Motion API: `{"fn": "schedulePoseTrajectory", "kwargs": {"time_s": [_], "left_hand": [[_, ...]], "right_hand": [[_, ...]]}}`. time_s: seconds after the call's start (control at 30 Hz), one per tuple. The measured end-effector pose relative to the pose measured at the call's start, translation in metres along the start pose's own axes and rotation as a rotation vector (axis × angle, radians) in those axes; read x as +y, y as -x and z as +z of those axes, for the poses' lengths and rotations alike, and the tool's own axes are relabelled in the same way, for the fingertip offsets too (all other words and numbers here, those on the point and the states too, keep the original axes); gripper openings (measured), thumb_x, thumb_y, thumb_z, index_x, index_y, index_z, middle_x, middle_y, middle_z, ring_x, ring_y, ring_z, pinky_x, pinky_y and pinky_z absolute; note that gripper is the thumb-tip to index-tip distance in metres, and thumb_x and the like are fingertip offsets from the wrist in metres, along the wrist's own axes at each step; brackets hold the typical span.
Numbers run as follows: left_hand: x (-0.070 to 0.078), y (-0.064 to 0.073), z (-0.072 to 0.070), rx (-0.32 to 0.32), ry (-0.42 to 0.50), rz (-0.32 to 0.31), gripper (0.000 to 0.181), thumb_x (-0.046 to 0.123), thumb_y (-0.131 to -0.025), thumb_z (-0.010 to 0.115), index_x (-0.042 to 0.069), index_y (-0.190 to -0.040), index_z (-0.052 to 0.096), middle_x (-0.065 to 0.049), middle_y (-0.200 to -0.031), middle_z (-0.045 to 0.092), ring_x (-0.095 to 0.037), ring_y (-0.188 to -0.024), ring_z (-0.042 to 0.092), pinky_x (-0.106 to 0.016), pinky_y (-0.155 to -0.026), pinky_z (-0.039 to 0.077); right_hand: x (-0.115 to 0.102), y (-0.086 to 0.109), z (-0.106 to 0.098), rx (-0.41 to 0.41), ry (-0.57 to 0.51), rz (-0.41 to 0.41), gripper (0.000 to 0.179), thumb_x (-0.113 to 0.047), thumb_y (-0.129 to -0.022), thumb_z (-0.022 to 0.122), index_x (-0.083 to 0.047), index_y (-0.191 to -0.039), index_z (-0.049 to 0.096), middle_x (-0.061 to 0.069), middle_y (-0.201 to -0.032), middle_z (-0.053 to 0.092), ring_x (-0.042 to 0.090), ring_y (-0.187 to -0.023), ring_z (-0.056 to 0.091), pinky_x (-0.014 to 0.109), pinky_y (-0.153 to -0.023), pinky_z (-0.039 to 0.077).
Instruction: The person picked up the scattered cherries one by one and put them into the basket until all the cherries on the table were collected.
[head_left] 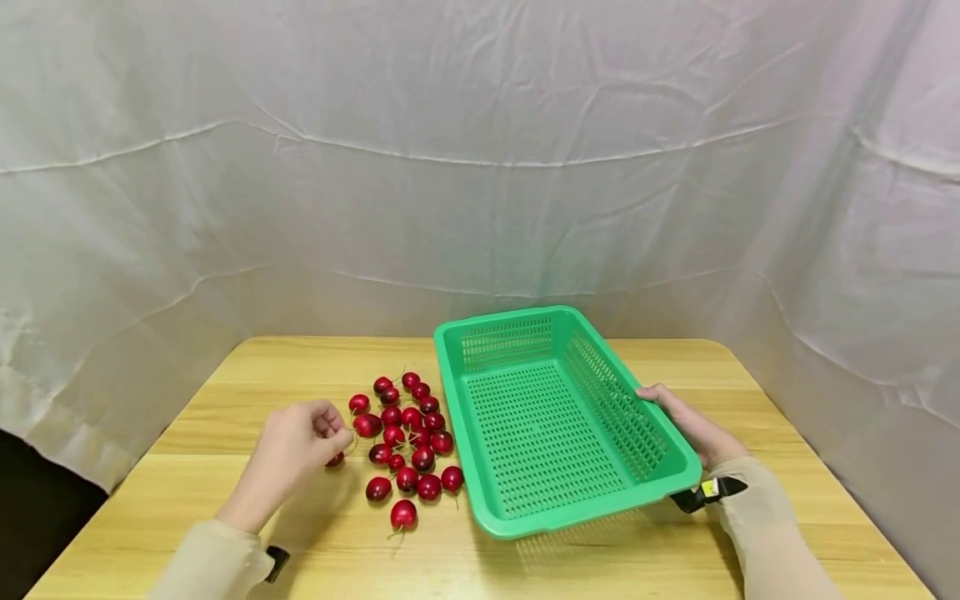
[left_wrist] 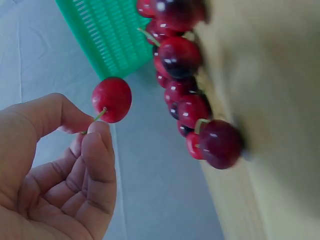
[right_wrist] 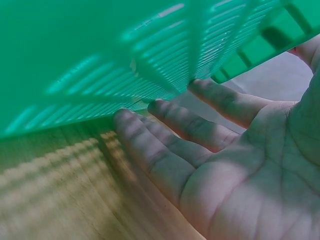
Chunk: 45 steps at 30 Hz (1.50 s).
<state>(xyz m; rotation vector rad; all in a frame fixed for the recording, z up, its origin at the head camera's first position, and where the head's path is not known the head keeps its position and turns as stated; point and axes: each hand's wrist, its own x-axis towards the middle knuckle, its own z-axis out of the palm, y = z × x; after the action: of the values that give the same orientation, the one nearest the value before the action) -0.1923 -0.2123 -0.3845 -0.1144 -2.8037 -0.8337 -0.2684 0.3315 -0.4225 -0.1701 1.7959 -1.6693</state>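
Observation:
My left hand (head_left: 296,446) pinches a red cherry (left_wrist: 112,99) by its thin stem between thumb and forefinger. The cherry hangs at the left of a loose cluster of cherries (head_left: 407,480), bright to dark red, many with stems. A green plastic basket (head_left: 455,417) with slotted sides and a perforated bottom is tilted, its near end raised off the table. At its right side my right hand (head_left: 693,427) grips it, thumb over the rim. In the right wrist view, the fingers (right_wrist: 215,135) reach under the basket and their tips touch its slotted wall.
A light wooden table (head_left: 225,450) carries everything. Pale, wrinkled cloth (head_left: 495,208) hangs behind it and along both sides. The basket's left edge stands close to the cherries. A dark area (head_left: 45,492) lies beyond the table's left edge.

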Motion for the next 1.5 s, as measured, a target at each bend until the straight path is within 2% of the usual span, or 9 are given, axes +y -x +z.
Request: {"fn": "schedulePoseTrajectory", "kwargs": {"time_s": [0.27, 0.47, 0.7, 0.87, 1.07, 1.3, 1.5], "left_hand": [[0.028, -0.024, -0.009, -0.028, 0.057, 0.079, 0.003, 0.012, -0.086, 0.072, 0.011, -0.085, 0.070, 0.001, -0.077, 0.069, -0.013, -0.065, 0.056, -0.026, -0.062, 0.047], [0.051, -0.048, -0.004, -0.067, 0.099, 0.141, 0.004, 0.013, -0.087, 0.073, 0.012, -0.085, 0.070, 0.000, -0.077, 0.070, -0.014, -0.064, 0.056, -0.026, -0.061, 0.047], [0.079, -0.076, 0.015, -0.110, 0.155, 0.225, 0.005, 0.012, -0.087, 0.073, 0.013, -0.082, 0.071, 0.000, -0.076, 0.070, -0.014, -0.064, 0.058, -0.027, -0.063, 0.050], [0.098, -0.088, 0.029, -0.155, 0.172, 0.282, 0.007, 0.009, -0.088, 0.074, 0.013, -0.083, 0.071, 0.000, -0.076, 0.070, -0.013, -0.066, 0.059, -0.026, -0.066, 0.052], [0.117, -0.101, 0.050, -0.218, 0.175, 0.334, 0.011, 0.008, -0.090, 0.074, 0.013, -0.082, 0.068, 0.001, -0.075, 0.068, -0.012, -0.066, 0.057, -0.026, -0.068, 0.051], [0.128, -0.111, 0.074, -0.263, 0.131, 0.379, 0.018, 0.010, -0.092, 0.077, 0.013, -0.078, 0.065, 0.003, -0.067, 0.061, -0.009, -0.061, 0.049, -0.025, -0.066, 0.047], [0.129, -0.115, 0.088, -0.307, 0.046, 0.368, 0.022, 0.014, -0.094, 0.080, 0.013, -0.076, 0.067, 0.002, -0.068, 0.058, -0.010, -0.063, 0.048, -0.024, -0.063, 0.044]], "right_hand": [[0.001, -0.001, 0.000, -0.018, 0.010, -0.021, 0.078, -0.056, -0.111, 0.024, -0.001, -0.166, 0.016, 0.011, -0.123, 0.070, 0.026, -0.107, 0.075, 0.045, -0.093, 0.065], [0.003, -0.001, 0.000, -0.005, -0.007, -0.009, 0.079, -0.057, -0.111, 0.026, -0.003, -0.167, 0.015, 0.012, -0.124, 0.070, 0.028, -0.108, 0.075, 0.047, -0.094, 0.064], [0.004, -0.003, -0.003, -0.010, -0.007, -0.014, 0.079, -0.058, -0.110, 0.025, -0.002, -0.166, 0.017, 0.012, -0.124, 0.070, 0.027, -0.108, 0.075, 0.046, -0.093, 0.064], [0.005, -0.003, -0.003, -0.022, -0.014, -0.014, 0.077, -0.057, -0.111, 0.024, -0.002, -0.165, 0.020, 0.012, -0.124, 0.070, 0.028, -0.108, 0.075, 0.047, -0.094, 0.064], [0.005, -0.004, -0.003, 0.005, -0.012, -0.006, 0.079, -0.058, -0.110, 0.025, -0.003, -0.166, 0.018, 0.012, -0.123, 0.070, 0.027, -0.107, 0.075, 0.047, -0.093, 0.064], [0.005, -0.003, 0.000, 0.028, -0.011, 0.008, 0.079, -0.059, -0.110, 0.027, -0.003, -0.165, 0.020, 0.012, -0.122, 0.070, 0.027, -0.106, 0.075, 0.046, -0.093, 0.065], [0.005, -0.003, 0.002, 0.017, -0.032, 0.012, 0.081, -0.061, -0.110, 0.028, -0.002, -0.165, 0.020, 0.013, -0.122, 0.071, 0.027, -0.105, 0.076, 0.046, -0.093, 0.065]]}}
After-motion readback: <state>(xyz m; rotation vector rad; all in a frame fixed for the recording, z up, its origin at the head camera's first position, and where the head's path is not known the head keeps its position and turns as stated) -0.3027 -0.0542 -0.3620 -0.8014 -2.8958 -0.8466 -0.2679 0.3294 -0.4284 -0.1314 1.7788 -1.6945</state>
